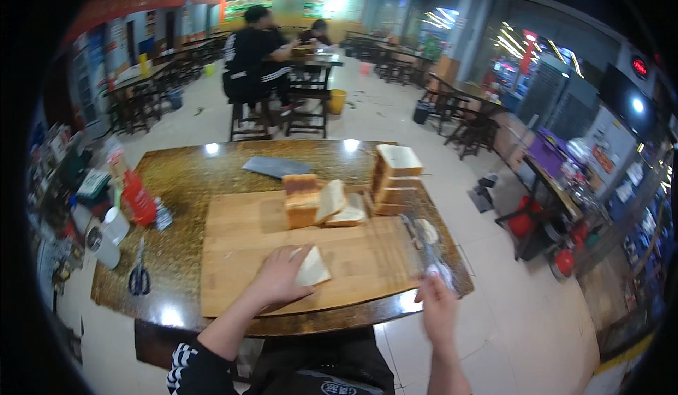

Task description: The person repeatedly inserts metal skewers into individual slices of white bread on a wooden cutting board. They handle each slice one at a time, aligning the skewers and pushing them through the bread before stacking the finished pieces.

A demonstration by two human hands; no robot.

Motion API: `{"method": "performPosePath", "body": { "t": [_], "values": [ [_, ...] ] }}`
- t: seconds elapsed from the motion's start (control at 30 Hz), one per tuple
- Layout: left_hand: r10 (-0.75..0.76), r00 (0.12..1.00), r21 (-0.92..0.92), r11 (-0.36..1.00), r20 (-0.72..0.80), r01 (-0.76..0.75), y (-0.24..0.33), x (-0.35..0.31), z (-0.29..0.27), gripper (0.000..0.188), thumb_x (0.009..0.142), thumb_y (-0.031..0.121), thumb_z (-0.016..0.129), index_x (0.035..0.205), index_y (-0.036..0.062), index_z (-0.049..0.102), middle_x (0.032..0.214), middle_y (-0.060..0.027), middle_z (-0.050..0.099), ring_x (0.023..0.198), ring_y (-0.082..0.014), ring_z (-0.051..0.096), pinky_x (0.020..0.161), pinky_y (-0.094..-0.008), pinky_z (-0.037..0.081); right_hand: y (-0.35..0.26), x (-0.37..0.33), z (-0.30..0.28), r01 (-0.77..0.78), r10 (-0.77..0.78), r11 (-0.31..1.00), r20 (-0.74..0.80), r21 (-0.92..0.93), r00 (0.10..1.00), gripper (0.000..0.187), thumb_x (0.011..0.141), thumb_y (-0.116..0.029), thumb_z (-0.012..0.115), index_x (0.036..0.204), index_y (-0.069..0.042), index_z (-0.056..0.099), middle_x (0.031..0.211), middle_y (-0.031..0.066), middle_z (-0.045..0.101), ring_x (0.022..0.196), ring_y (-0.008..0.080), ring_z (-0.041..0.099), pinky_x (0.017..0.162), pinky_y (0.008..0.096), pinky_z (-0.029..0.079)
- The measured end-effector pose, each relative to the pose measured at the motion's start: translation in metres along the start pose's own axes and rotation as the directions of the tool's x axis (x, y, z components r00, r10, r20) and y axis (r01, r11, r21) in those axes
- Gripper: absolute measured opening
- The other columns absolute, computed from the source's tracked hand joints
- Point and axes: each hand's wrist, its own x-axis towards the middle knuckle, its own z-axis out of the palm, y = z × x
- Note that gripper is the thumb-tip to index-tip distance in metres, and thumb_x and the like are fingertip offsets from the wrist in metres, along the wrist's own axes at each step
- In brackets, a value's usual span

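My left hand (279, 277) rests on a wooden cutting board (240, 254) and holds a triangular piece of white bread (313, 268) at its fingertips. My right hand (438, 303) is at the board's right edge, gripping the handle of a long knife (421, 236) whose blade points away from me; the hand and blade are blurred. Farther back on the board stands a part-sliced loaf (302, 201) with two slices (339, 208) leaning against it. A stack of bread slices (395, 180) stands to the right of them.
The board lies on a dark speckled table (183, 176). A cleaver (275, 167) lies at its far side, scissors (139, 276) at the left, beside a red bottle (138, 197) and white containers (106, 236). Two people sit at a distant table (318, 60).
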Motion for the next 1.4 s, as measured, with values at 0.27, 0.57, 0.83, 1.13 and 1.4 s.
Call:
{"method": "performPosePath", "body": {
  "t": [0.27, 0.57, 0.83, 1.13, 1.4],
  "values": [
    [-0.242, 0.970, -0.907, 0.414, -0.030, 0.075, 0.060, -0.013, 0.013, 0.034, 0.093, 0.015, 0.066, 0.120, -0.0040, 0.059, 0.107, -0.0170, 0.066, 0.098, -0.0227, 0.065, 0.088, -0.0340, 0.052, 0.070, -0.081, 0.045, -0.415, 0.264, 0.876, 0.476, 0.247, 0.839, 0.024, 0.103, -0.018, 0.052, 0.116, 0.000, 0.062, 0.078, 0.0019, 0.066, 0.078, 0.0078, 0.060, 0.079, 0.0221, 0.046],
    [-0.418, 0.908, -0.955, 0.269, 0.001, 0.125, 0.048, -0.033, 0.029, 0.013, 0.097, 0.013, 0.063, 0.095, 0.0006, 0.061, 0.082, -0.0075, 0.066, 0.069, -0.0098, 0.062, 0.066, -0.0216, 0.054, 0.080, -0.093, 0.072, -0.418, 0.146, 0.835, 0.587, 0.359, 0.796, 0.027, 0.105, -0.022, 0.049, 0.117, -0.001, 0.060, 0.082, 0.0009, 0.067, 0.082, 0.0053, 0.060, 0.081, 0.0216, 0.045],
    [-0.470, 0.880, -0.951, 0.298, -0.071, 0.082, 0.054, -0.034, 0.020, 0.013, 0.097, 0.016, 0.064, 0.095, 0.0030, 0.061, 0.081, -0.0072, 0.067, 0.066, -0.0067, 0.060, 0.063, -0.0201, 0.052, 0.074, -0.096, 0.049, -0.072, 0.036, 0.987, 0.236, 0.146, 0.971, 0.018, 0.101, -0.020, 0.053, 0.104, -0.002, 0.059, 0.088, 0.0111, 0.063, 0.086, 0.0261, 0.063, 0.077, 0.0332, 0.049],
    [-0.352, 0.936, -0.812, 0.551, -0.020, 0.191, 0.065, -0.025, 0.019, 0.017, 0.096, 0.013, 0.062, 0.095, -0.0044, 0.064, 0.082, -0.0100, 0.068, 0.075, -0.0138, 0.064, 0.069, -0.0288, 0.053, 0.073, -0.108, 0.043, -0.450, 0.214, 0.835, 0.569, 0.315, 0.794, 0.025, 0.097, -0.016, 0.062, 0.119, -0.004, 0.065, 0.099, 0.0020, 0.066, 0.083, 0.0075, 0.058, 0.075, 0.0243, 0.050],
    [-0.084, 0.941, -0.149, 0.988, -0.328, 0.036, -0.014, 0.001, 0.021, 0.054, 0.085, 0.031, 0.071, 0.130, 0.0042, 0.057, 0.129, -0.0187, 0.059, 0.123, -0.0360, 0.052, 0.104, -0.0441, 0.042, 0.101, -0.139, 0.007, -0.645, 0.436, 0.707, 0.538, 0.291, 0.721, 0.021, 0.096, -0.010, 0.063, 0.115, -0.003, 0.066, 0.078, -0.0008, 0.060, 0.064, 0.0026, 0.049, 0.055, 0.0176, 0.038]
  ]
}}
